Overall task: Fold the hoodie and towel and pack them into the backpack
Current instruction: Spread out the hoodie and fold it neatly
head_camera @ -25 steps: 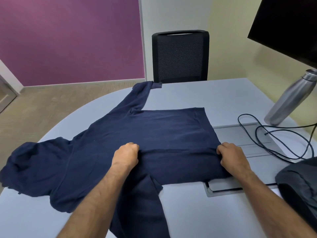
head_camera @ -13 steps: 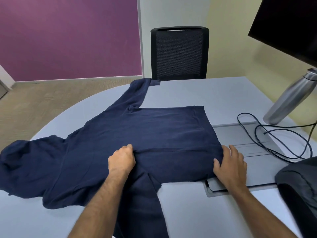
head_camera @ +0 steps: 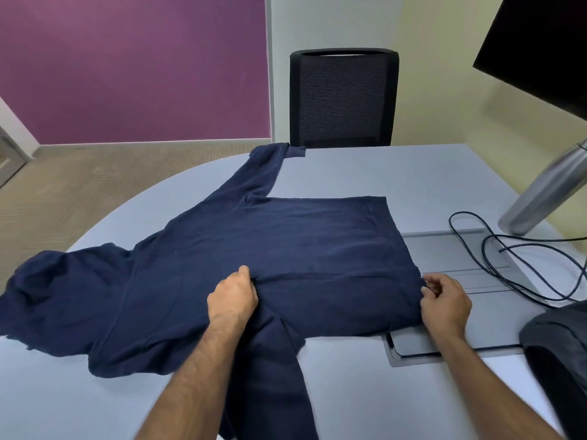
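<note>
Your left hand (head_camera: 233,295) curls round a pinch of fabric at the middle of the navy hoodie (head_camera: 286,249), which lies spread flat on the table (head_camera: 365,392). Your right hand (head_camera: 446,301) pinches the hoodie's hem edge. Right of the hoodie, the dark backpack (head_camera: 559,354) sits at the table's edge.

No readable text, labels or signs anywhere.

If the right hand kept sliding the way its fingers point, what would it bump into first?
The right hand points up and slightly left, gripping the hoodie at its hem corner. Going straight on, it would probably just push into more of the hoodie's cloth. The black cable lies off to the right, seemingly out of that line.
</note>
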### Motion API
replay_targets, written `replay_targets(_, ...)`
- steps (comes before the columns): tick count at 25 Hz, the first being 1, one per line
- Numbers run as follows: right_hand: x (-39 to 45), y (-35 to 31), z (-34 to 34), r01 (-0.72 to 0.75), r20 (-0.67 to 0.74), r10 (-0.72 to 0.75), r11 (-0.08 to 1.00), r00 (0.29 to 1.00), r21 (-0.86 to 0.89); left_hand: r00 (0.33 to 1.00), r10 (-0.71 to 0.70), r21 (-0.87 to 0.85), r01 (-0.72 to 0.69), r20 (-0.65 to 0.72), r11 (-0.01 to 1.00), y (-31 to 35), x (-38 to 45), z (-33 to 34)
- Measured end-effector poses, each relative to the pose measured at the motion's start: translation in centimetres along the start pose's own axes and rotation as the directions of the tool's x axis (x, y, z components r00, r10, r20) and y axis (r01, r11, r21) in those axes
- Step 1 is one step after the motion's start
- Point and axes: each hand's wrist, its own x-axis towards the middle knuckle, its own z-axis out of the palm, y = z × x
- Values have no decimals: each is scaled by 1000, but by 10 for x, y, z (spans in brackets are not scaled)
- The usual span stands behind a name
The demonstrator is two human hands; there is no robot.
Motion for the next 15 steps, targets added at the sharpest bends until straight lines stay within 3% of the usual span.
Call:
replay_targets(3, -2, 9, 3, 134, 81, -115, 946, 990, -296, 995, 15, -42, -10, 100, 999, -11, -1, -4)
replay_targets(6, -25, 8, 8, 388, 69, -385, 877, 920, -285, 987, 117, -94, -107, 109, 990, -45, -4, -13)
replay_targets(8, -47, 4, 16, 501, 154, -477, 818, 866, -283, 985, 153, -177, -137, 79, 975, -82, -9, -19)
replay_targets(11, -66, 8, 29, 514, 367, -390, 783, 844, -349, 984, 176, -300, -163, 16, 940, -151, -24, -31)
replay_targets(13, -73, 16, 35, 534, 461, -339, 741, 820, -407, 981, 195, -285, -185, 6, 940, -196, -43, -47)
replay_targets(15, -73, 28, 35, 547, 495, -316, 710, 810, -442, 960, 268, -204, -246, 84, 948, -223, -60, -63)
